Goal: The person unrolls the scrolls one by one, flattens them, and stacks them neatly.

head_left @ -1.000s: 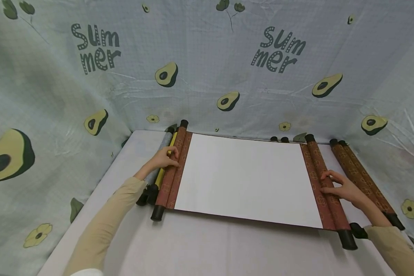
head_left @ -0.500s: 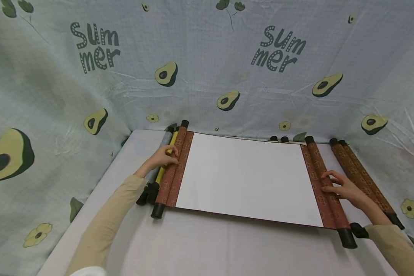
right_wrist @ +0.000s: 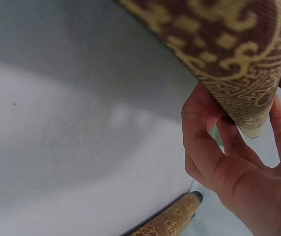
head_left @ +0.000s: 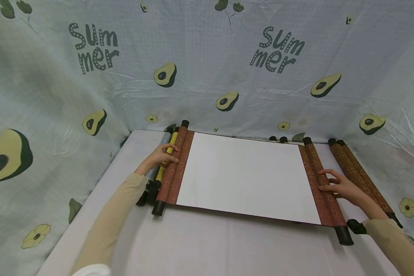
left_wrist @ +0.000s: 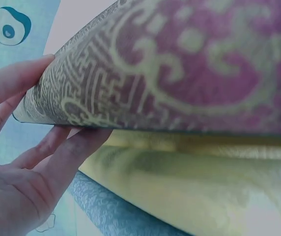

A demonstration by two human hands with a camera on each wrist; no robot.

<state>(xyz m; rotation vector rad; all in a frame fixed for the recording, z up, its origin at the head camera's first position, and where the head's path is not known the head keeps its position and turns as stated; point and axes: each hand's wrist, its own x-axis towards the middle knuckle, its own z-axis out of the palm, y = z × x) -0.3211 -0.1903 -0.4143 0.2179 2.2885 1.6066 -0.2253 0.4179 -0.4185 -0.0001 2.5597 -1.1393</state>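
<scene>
A hanging scroll (head_left: 245, 176) with a blank white sheet and red-brown patterned borders is spread between my two hands. My left hand (head_left: 160, 155) grips its left roller (head_left: 167, 180); in the left wrist view the thumb lies on the patterned roll (left_wrist: 130, 83) and other fingers are under it. On the other side, my right hand (head_left: 346, 188) holds the right roller (head_left: 334, 211). The right wrist view shows fingers around that patterned roll (right_wrist: 234, 54), which is raised off the table. Black knobs cap both rollers.
Yellow (head_left: 160, 174) and grey-blue (head_left: 163, 142) rolled scrolls lie against the left roller. Brown patterned rolls (head_left: 352, 170) lie at the right. Dark knobs (head_left: 283, 139) show behind the sheet. A printed cloth (head_left: 193, 50) hangs behind the white table (head_left: 234, 253).
The scroll's near edge has shifted slightly away from me, and both near knobs sit a little higher in view. Both hands keep their hold on the rollers.
</scene>
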